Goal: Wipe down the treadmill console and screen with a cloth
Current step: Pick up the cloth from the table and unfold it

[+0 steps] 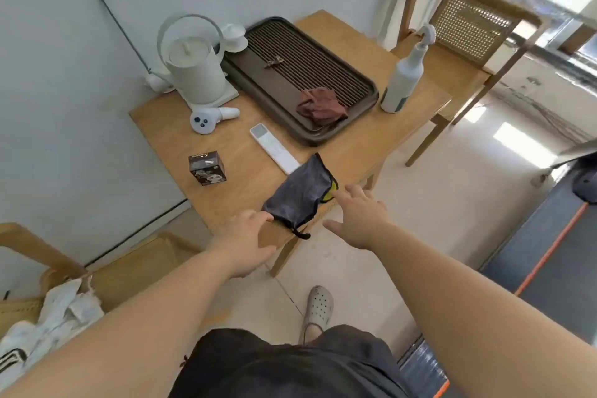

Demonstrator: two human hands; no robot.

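A folded grey cloth [302, 192] with a yellow underside lies at the near corner of the wooden table [245, 152]. My left hand [247, 236] reaches over the table corner, fingertips touching the cloth's near end. My right hand [357, 213] is stretched out with straight fingers, its index fingertip at the cloth's yellow edge. Neither hand grips anything. The treadmill belt [555, 255], dark with an orange stripe, lies at the right; its console is out of view.
On the table stand a white spray bottle [402, 77], a dark tea tray [300, 77] holding a brown rag [323, 105], a white kettle [193, 64], a white remote [274, 147], a controller [206, 118] and a small box [206, 168]. Wooden chairs stand at the back right [468, 29] and near left.
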